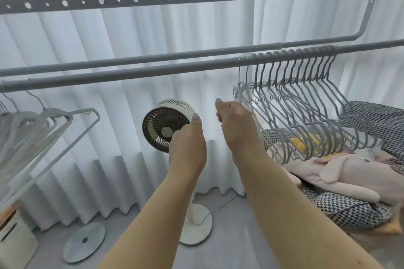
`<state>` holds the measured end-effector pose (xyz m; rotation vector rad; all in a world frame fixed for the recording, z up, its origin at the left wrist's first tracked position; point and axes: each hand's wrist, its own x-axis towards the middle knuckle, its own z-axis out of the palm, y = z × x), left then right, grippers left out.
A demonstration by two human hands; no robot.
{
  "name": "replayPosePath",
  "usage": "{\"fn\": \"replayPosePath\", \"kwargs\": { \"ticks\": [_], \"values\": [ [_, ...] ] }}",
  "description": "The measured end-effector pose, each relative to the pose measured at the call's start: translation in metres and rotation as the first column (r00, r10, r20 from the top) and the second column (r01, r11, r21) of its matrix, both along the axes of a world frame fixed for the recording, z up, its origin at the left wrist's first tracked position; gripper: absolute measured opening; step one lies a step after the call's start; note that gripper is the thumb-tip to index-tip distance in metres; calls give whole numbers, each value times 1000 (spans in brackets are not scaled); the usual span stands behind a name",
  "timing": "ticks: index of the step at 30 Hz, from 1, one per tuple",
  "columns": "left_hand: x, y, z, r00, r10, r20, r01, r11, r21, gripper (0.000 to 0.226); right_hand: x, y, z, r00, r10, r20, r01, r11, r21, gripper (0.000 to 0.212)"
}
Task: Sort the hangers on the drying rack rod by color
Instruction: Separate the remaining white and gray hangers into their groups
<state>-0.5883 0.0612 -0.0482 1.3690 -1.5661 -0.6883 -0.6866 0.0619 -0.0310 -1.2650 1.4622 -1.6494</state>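
two bare forearms are raised from the bottom edge toward the drying rack rod (153, 73), which runs across the view above the hands. the left hand (189, 144) is held up with fingers loosely curled and nothing in it, seen in front of a standing fan (166, 124) on the floor. the right hand (235, 124) is lifted just beside it, fingers pinched narrow near the lower part of a white hanger (241, 94) at the left end of the right-hand bunch; whether that hanger is actually gripped cannot be told. directly right of it, a close row of grey hangers (306, 105) is hooked on the rod. well apart, at the far left, a group of white hangers (43, 124) is hung on the same rod. behind everything, a white curtain (109, 39) is drawn, and a pink plush toy (338, 172) is laid on checked bedding at right.
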Motion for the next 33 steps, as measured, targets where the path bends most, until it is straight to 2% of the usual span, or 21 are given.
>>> {"fn": "replayPosePath", "kwargs": {
  "ticks": [4, 7, 15, 18, 22, 29, 33],
  "values": [
    [68, 4, -7, 983, 179, -34, -179, 984, -18, 41, 73, -5, -6, 988, 150, 23, -152, 987, 56, 27],
    [123, 15, -6, 940, 338, -41, -336, 941, 38, 45, 132, -6, -12, 961, 271, 45, -274, 956, 104, 35],
    [262, 35, -15, 804, 592, -55, -594, 805, -20, 44, 272, -14, -36, 864, 488, 123, -503, 831, 238, 33],
    [298, 39, -17, 788, 612, -67, -614, 790, -12, 47, 311, -19, -47, 844, 516, 148, -535, 791, 297, 33],
    [333, 42, -16, 817, 572, -74, -572, 820, 27, 42, 351, -22, -55, 838, 515, 181, -545, 771, 330, 46],
    [355, 25, -14, 862, 506, -31, -499, 858, 119, 49, 383, -32, -48, 853, 487, 187, -522, 798, 303, 20],
    [365, 17, -15, 860, 510, -22, -504, 856, 118, 55, 391, -40, -50, 848, 486, 213, -530, 785, 319, 36]
  ]
}}
